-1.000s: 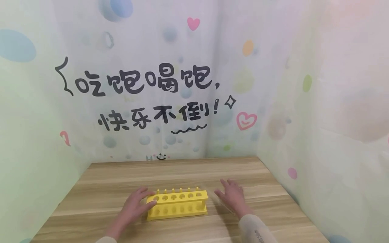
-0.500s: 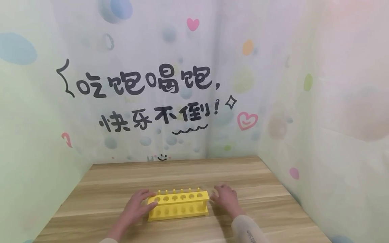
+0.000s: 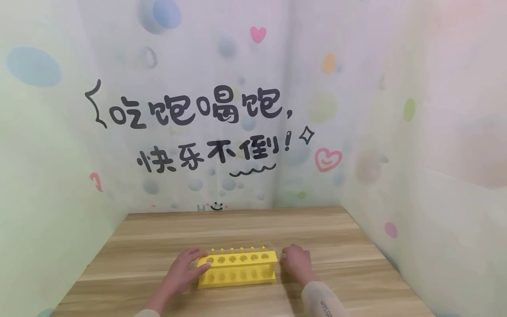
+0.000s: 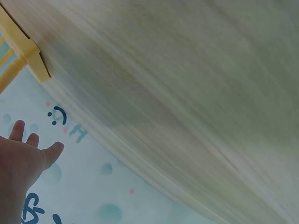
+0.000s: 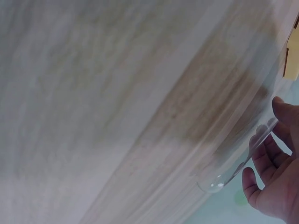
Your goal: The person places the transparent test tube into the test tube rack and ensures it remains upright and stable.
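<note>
A yellow test tube rack [image 3: 237,264] stands upright on the table, a row of round holes along its top and short pegs behind. My left hand [image 3: 184,266] holds its left end, thumb at the front of the top board and fingertips behind. In the left wrist view, other fingers of that hand stretch out beside the rack's foot [image 4: 33,52]. To the right of the rack, my right hand [image 3: 297,264] is low at the table. The right wrist view shows that hand gripping a clear test tube [image 5: 216,184], its rounded end jutting past the fingers.
The wood-grain table [image 3: 158,229] ends at a back wall cloth [image 3: 222,189] printed with dark lettering and coloured dots. Similar cloth walls [image 3: 416,198] rise at the left and right edges.
My right hand has moved left and lower toward the rack, its fingers curling from spread to closed round the test tube. My left hand stays at the rack; the whole view has shifted slightly.
</note>
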A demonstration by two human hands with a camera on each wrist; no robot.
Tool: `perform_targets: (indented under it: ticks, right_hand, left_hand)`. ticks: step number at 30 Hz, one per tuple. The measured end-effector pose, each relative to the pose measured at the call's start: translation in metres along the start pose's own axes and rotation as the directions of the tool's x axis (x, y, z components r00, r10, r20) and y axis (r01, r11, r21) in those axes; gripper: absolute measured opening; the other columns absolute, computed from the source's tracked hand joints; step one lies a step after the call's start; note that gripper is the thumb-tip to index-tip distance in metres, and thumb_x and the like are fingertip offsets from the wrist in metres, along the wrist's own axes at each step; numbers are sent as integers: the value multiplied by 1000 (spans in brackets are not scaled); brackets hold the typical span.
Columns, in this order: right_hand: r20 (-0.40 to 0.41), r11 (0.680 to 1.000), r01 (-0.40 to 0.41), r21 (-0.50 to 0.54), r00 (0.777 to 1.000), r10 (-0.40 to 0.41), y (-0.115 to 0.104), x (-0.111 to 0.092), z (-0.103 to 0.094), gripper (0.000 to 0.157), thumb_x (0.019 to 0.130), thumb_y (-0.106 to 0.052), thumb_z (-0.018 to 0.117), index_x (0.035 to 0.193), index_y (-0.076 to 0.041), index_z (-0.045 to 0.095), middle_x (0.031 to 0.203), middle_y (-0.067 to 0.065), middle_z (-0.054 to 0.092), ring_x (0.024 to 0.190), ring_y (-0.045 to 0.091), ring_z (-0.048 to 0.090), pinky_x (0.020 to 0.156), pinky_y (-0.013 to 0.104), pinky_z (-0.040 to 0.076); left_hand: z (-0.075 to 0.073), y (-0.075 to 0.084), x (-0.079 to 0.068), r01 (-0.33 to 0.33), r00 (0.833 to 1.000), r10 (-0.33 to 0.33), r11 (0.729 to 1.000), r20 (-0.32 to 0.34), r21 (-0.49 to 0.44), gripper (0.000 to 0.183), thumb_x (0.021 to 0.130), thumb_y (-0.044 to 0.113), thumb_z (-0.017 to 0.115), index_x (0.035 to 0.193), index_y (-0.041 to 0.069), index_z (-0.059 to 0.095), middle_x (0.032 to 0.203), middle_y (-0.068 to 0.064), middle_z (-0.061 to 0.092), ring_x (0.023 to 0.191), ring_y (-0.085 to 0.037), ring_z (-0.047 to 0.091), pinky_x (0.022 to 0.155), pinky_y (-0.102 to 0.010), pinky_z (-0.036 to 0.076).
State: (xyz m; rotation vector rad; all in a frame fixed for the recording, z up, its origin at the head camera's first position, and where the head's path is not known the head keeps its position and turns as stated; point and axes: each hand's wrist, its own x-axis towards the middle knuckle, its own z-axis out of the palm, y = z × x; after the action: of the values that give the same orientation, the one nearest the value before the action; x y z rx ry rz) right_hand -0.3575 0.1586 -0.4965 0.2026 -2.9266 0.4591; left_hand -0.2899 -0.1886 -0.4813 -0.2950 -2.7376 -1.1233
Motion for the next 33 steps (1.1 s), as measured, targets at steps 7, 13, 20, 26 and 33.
perform_targets:
  ticks: [7, 13, 20, 26, 33]
  right_hand:
    - [-7, 999, 4, -33, 1000, -4, 0, -3, -5, 20, 85, -17, 64, 101, -6, 70, 100, 12, 69, 98, 33, 63, 89, 61, 43]
    - [20, 999, -37, 20, 999, 36, 4, -1, -8, 23, 86, -16, 63, 106, -5, 68, 107, 14, 68, 104, 36, 61, 93, 62, 41]
    - [-68, 1000, 29, -9, 997, -29, 9, 5, -9, 24, 84, -15, 67, 106, -6, 69, 94, 10, 70, 88, 28, 64, 77, 48, 53]
    - [-126, 997, 50, 60, 991, -42, 6, 7, -14, 30, 85, -20, 69, 112, -7, 68, 89, 6, 69, 79, 22, 64, 67, 41, 55]
    - [-127, 970, 4, 242, 992, 28, 1, 7, -23, 34, 89, -22, 64, 119, -7, 64, 101, 8, 68, 85, 21, 64, 69, 38, 55]
  left_hand:
    - [2, 1, 0, -7, 1000, 6, 1000, -3, -10, 50, 86, 52, 62, 124, 20, 62, 146, -21, 41, 133, -46, 36, 105, -68, 28]
    - [2, 2, -1, -3, 1000, 3, 1000, -3, -18, 49, 87, 51, 62, 124, 20, 62, 146, -20, 41, 133, -46, 36, 104, -69, 28]
    - [1, 5, -2, 5, 1000, -5, 1000, 3, -19, 48, 87, 51, 62, 124, 19, 62, 145, -21, 42, 133, -47, 36, 105, -68, 28]
    - [-2, 6, -4, -9, 1000, 9, 1000, -8, -23, 47, 88, 48, 62, 124, 18, 62, 144, -22, 43, 132, -46, 37, 105, -67, 29]
    - [-2, 5, -3, 5, 1000, -4, 1000, 7, -30, 48, 88, 49, 61, 125, 18, 62, 145, -21, 42, 133, -46, 36, 105, -67, 29]
